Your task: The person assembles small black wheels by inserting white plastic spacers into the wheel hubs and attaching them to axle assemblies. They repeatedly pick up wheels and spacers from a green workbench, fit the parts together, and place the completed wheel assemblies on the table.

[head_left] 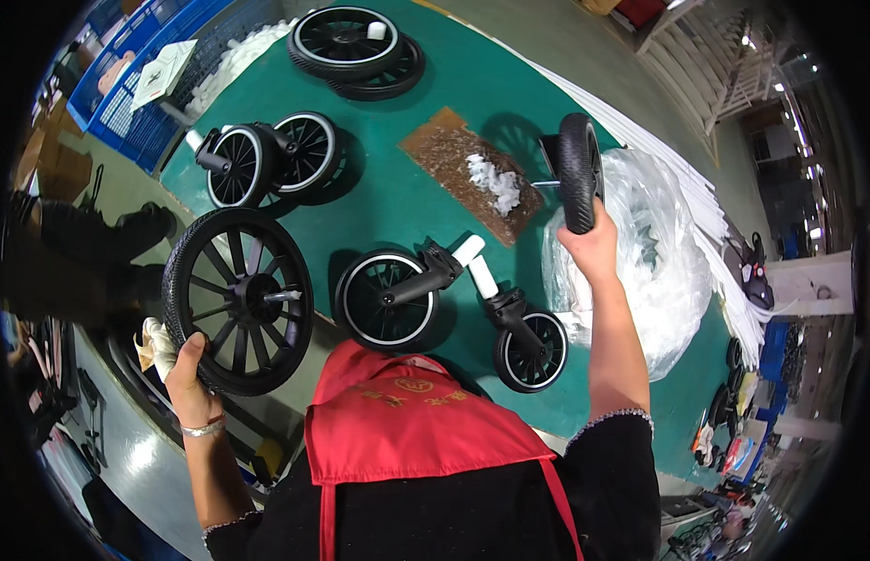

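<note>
My left hand [190, 379] grips the rim of a large black spoked wheel [253, 297], with a short metal axle standing out from its hub. Something whitish and cloth-like shows beside its fingers. At the right, my right hand [594, 245] is closed on the tyre of a second wheel [578, 168], seen edge-on. That wheel's metal axle [547, 184] points left, close to white grease-like lumps [496, 184] on a brown board [442, 145]. Nearest me on the table are two fork-mounted caster wheels [421, 282] [528, 353] with white parts on their upper ends.
The green table [388, 206] also bears a pair of caster wheels [267, 159] at the left and stacked large wheels [346, 42] at the back. A clear plastic bag [655, 262] lies at the right, by long white strips [631, 122]. Blue crates [136, 112] stand at the far left.
</note>
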